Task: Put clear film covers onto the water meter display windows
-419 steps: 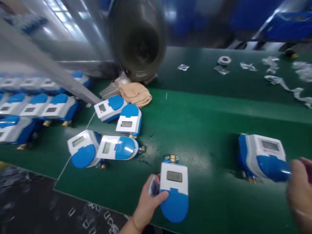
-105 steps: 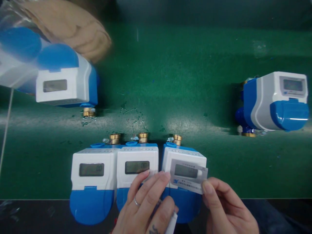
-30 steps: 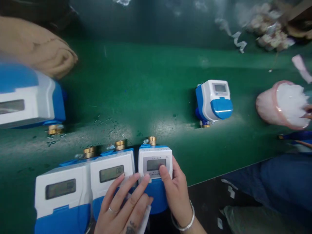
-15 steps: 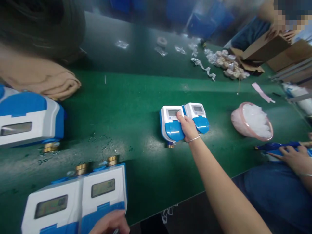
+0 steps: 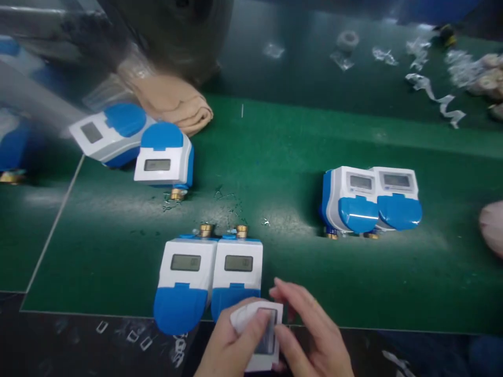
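Note:
My left hand [image 5: 231,343] is wrapped round a white water meter [image 5: 271,348] at the table's front edge, thumb on its grey display. The meter is turned on its side and partly hidden by the fingers. Close by on its right is my right hand [image 5: 314,332], with thumb and fingers apart and the thumb near the casing. Just behind my left hand, two water meters with blue covers [image 5: 181,309] lie side by side, brass fittings pointing away. Another pair of blue-and-white meters [image 5: 357,212] sits together at the right, brass fittings towards me.
Two more meters [image 5: 157,162] lie at the left beside a folded brown cloth [image 5: 173,102]. Water drops spot the green table [image 5: 283,157]. Farther back are a tape roll [image 5: 348,39] and plastic scraps [image 5: 436,97]. A pink basket [image 5: 491,228] is cut off at right.
My right hand has let go of the meter at the right and come back beside my left hand. My left hand now holds a meter. The view has swung left.

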`<state>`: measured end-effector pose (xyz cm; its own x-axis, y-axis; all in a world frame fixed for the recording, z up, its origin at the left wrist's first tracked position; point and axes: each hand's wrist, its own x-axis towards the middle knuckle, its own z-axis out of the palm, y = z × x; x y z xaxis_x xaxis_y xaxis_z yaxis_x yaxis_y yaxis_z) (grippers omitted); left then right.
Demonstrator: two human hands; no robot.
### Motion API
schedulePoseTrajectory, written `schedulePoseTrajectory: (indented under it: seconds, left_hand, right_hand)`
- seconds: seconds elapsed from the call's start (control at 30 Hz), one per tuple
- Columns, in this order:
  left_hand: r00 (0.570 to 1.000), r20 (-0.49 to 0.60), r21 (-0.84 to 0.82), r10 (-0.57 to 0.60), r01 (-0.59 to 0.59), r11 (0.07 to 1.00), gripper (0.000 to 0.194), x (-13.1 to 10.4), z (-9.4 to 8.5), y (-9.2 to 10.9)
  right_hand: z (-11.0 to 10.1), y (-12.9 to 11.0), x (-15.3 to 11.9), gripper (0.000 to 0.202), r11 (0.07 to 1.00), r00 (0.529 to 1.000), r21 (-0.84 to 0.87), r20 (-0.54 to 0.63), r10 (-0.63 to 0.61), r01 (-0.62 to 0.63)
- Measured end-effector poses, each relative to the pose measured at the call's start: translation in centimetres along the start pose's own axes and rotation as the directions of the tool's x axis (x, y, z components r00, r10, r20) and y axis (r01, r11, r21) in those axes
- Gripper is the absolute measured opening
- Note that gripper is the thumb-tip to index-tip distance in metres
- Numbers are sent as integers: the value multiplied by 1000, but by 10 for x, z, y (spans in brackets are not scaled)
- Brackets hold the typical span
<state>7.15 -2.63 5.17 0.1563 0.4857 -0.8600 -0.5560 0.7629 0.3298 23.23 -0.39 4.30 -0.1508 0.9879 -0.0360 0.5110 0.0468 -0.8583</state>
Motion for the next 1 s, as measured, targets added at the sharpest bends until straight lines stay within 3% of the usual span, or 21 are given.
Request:
schedulePoseTrajectory:
  seconds: [0.07,0.17,0.23,0.3,0.37,0.47,0.5,0.53,0.57,0.63,0.73,0.8,0.87,1.0]
  left_hand:
    - [1000,-7,50,23,-22,999,47,-1,-6,3]
    - [986,162,32,30,-36,999,39,-7,-16,7]
    - [962,238,101,134,-162,982,28,-9,-24,9]
    - [922,266,286,282,-355,890,21,-9,-33,9]
    - [847,338,483,411,-531,696,22,-6,-42,9]
    - [650,482,570,587,-742,353,40,-3,-50,9]
    - [603,506,569,617,-771,286,44,-3,-52,10]
    - [582,520,572,625,-781,251,47,-4,-53,13]
    - [586,523,583,618,-775,242,49,-5,-53,15]
    - [634,532,596,561,-751,283,53,-7,-54,18]
    - [626,536,495,566,-776,391,55,-9,-58,15]
    - [652,496,482,573,-756,443,52,-10,-60,10]
    - [702,444,558,557,-703,441,48,-13,-60,5]
    - [725,407,589,555,-673,447,44,-21,-57,0]
  right_hand:
    - [11,-14,-4,39,992,983,-28,145,-115,120]
    - [15,-18,3,22,982,984,-104,108,-143,154]
    - [14,-18,7,14,983,989,-131,82,-120,130]
    - [15,-21,9,14,962,986,-217,41,-162,167]
    - [20,-25,9,24,903,960,-334,31,-277,271]
    - [35,-34,4,43,865,935,-365,47,-351,344]
    - [41,-36,1,47,883,942,-339,33,-335,326]
    - [46,-37,-2,50,901,949,-313,6,-315,301]
    - [50,-39,-5,50,915,954,-292,-26,-298,278]
    - [56,-41,-11,50,929,956,-264,-66,-286,260]
    - [60,-43,-19,51,941,960,-247,-95,-262,233]
    - [61,-44,-23,51,946,963,-248,-115,-245,211]
    - [62,-45,-26,51,947,964,-251,-123,-237,201]
    - [62,-44,-32,51,929,960,-301,-110,-258,215]
